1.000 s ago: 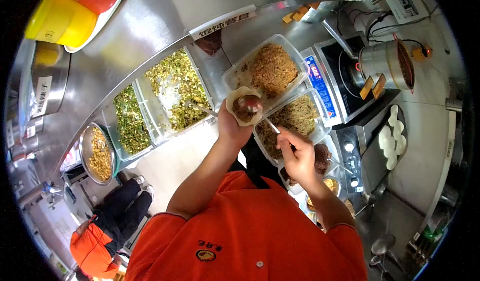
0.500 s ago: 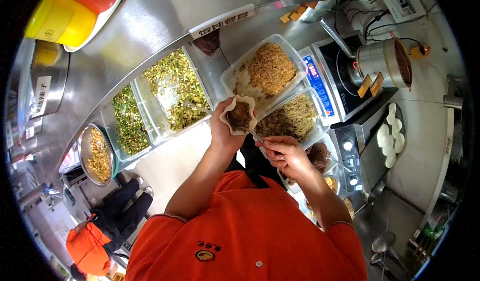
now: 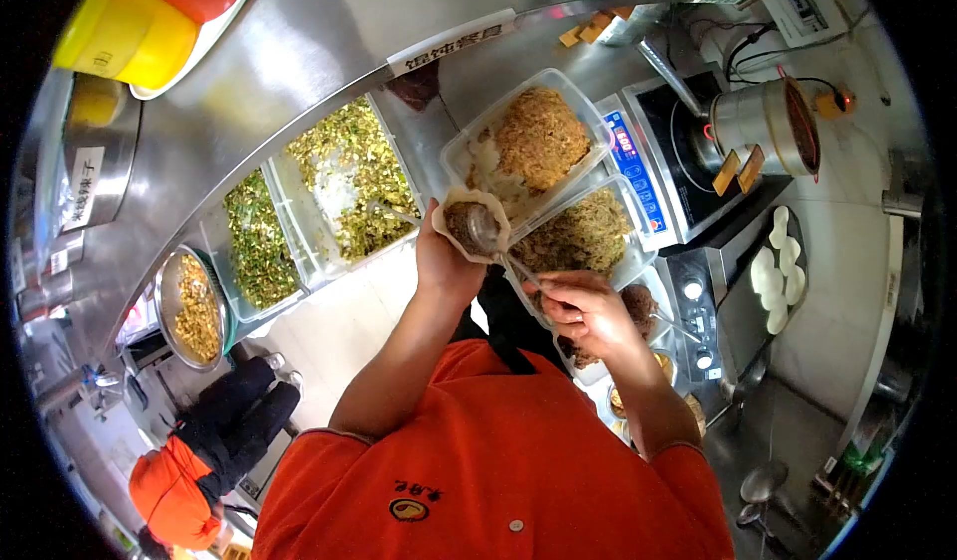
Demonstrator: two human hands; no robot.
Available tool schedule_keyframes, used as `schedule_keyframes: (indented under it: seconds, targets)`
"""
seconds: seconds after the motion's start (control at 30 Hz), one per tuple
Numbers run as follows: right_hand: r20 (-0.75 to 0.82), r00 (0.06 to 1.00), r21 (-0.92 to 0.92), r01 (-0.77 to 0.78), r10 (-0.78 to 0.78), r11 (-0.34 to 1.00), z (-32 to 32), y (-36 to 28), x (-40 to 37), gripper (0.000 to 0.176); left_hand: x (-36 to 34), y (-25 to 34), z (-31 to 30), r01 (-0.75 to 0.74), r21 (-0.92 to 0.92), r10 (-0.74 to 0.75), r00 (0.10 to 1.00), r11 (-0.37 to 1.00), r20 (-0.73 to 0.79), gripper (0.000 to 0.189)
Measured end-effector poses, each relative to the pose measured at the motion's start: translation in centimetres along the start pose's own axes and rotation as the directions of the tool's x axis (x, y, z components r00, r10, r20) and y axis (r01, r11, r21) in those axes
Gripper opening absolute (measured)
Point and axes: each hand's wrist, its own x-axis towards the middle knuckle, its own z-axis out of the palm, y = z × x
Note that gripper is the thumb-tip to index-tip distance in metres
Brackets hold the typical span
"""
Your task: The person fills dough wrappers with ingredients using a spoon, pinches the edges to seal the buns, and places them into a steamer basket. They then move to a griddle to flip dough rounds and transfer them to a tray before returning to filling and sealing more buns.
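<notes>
My left hand point(image 3: 446, 261) cups a round dough wrapper point(image 3: 445, 201) with brown filling in it, fingers wrapped round its outside. My right hand point(image 3: 583, 306) is closed on the handle of a metal spoon point(image 3: 483, 229), whose bowl lies on the filling inside the wrapper. Just beyond the wrapper stands a clear tub of orange-brown minced filling point(image 3: 541, 140). Beside my right hand is a tub of grey-green shredded filling point(image 3: 588, 233). Dark reddish filling point(image 3: 634, 313) is partly hidden behind my right hand.
Left of my hands are tubs of chopped greens point(image 3: 261, 246) and yellow-green filling point(image 3: 349, 176), and a metal bowl point(image 3: 197, 311). To the right stand a pot point(image 3: 763, 122) on a cooker and a griddle point(image 3: 743, 286) with white dough pieces. Another person point(image 3: 174, 490) is at lower left.
The spoon bowl has shifted towards the right side of the wrapper, showing its rounded metal surface. My right hand has moved slightly right and down. The wrapper has tilted a little in my left hand.
</notes>
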Motion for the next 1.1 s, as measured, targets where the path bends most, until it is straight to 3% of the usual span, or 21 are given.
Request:
schedule_keyframes:
  seconds: [0.03,0.07,0.1,0.13,0.17,0.2,0.23,0.3,0.33,0.47,0.53,0.63,0.77,0.8,0.83,0.87,0.9,0.97,1.03,1.1]
  targets:
    - [-0.070,0.993,-0.109,0.086,-0.094,0.990,0.3,-0.1,-0.3,0.022,0.1,0.1,-0.4,-0.003,-0.002,0.003,1.000,1.000,-0.004,0.042]
    - [-0.176,0.978,-0.304,0.054,-0.112,0.951,0.4,-0.1,-0.4,0.023,0.3,0.4,-0.7,-0.021,0.041,0.021,1.000,0.999,-0.004,0.042]
    - [-0.174,0.979,-0.304,0.053,-0.110,0.951,0.4,0.4,-0.3,0.023,0.4,0.5,-0.8,-0.039,0.084,0.040,0.999,0.996,-0.004,0.042]
    - [-0.129,0.899,-0.645,0.245,-0.420,0.723,0.4,1.2,-0.1,0.022,0.3,0.6,-0.8,-0.039,0.086,0.039,0.999,0.996,-0.005,0.042]
    - [0.032,0.752,-0.876,0.338,-0.658,0.344,0.6,1.8,0.1,0.022,0.1,0.5,-0.7,-0.049,0.105,0.048,0.999,0.993,0.005,0.042]
    - [-0.023,0.785,-0.932,0.207,-0.619,0.296,1.8,1.2,-0.5,0.021,-0.1,0.4,-0.6,-0.058,0.124,0.057,0.998,0.991,0.017,0.042]
    - [-0.024,0.785,-0.932,0.206,-0.619,0.297,2.2,1.3,-0.3,0.021,-0.1,0.2,-0.7,-0.057,0.124,0.056,0.998,0.991,0.016,0.042]
    - [0.130,0.681,-0.941,0.313,-0.721,0.126,2.8,1.4,0.0,0.024,-0.1,-0.1,-0.7,-0.111,0.189,0.111,0.994,0.976,0.013,0.042]
    - [0.081,0.726,-0.947,0.269,-0.683,0.174,3.3,1.2,-0.4,0.022,0.0,-0.2,-0.8,-0.111,0.189,0.111,0.994,0.976,0.012,0.042]
    - [0.126,0.708,-0.931,0.326,-0.695,0.163,3.6,1.0,-0.3,0.019,0.4,-0.7,-1.3,-0.155,0.257,0.169,0.985,0.954,-0.033,0.044]
    - [0.012,0.804,-0.902,0.266,-0.595,0.341,3.6,0.9,-0.2,0.017,0.6,-0.9,-1.4,-0.166,0.288,0.182,0.983,0.943,-0.029,0.044]
    - [0.010,0.847,-0.905,0.234,-0.532,0.355,3.1,0.8,0.1,0.018,0.7,-1.2,-1.3,-0.187,0.289,0.203,0.979,0.939,-0.026,0.046]
    - [0.068,0.797,-0.866,0.346,-0.600,0.361,1.6,1.6,0.7,0.019,0.4,-0.8,-0.6,-0.168,0.261,0.187,0.981,0.951,-0.049,0.048]
    - [-0.105,0.927,-0.707,0.185,-0.361,0.682,1.2,1.0,0.7,0.020,0.2,-0.6,-0.3,-0.141,0.231,0.156,0.987,0.963,-0.048,0.047]
    - [-0.194,0.979,-0.461,-0.041,-0.055,0.887,0.8,0.4,0.7,0.020,0.1,-0.3,-0.1,-0.140,0.232,0.155,0.987,0.963,-0.048,0.047]
    - [-0.037,0.999,-0.208,-0.043,0.036,0.977,0.2,-0.1,0.7,0.021,0.1,-0.1,0.1,-0.086,0.207,0.096,0.995,0.975,-0.038,0.050]
    - [-0.037,0.999,-0.207,-0.043,0.036,0.977,-0.4,-0.3,0.8,0.021,0.1,0.2,0.3,-0.032,0.182,0.037,0.999,0.983,-0.026,0.053]
    - [0.184,0.978,0.126,-0.122,0.098,0.985,-1.4,-0.3,1.2,0.023,0.6,0.5,-0.2,-0.006,0.140,0.007,1.000,0.990,-0.008,0.054]
    - [0.201,0.973,0.197,-0.152,0.112,0.969,-1.1,-1.0,1.1,0.026,0.9,1.0,-0.3,0.020,0.099,-0.021,1.000,0.995,0.012,0.054]
    - [0.121,0.978,0.140,0.153,-0.170,0.978,-1.0,-1.6,1.6,0.024,0.9,1.5,-0.2,0.038,0.000,-0.038,0.998,0.999,-0.048,0.052]
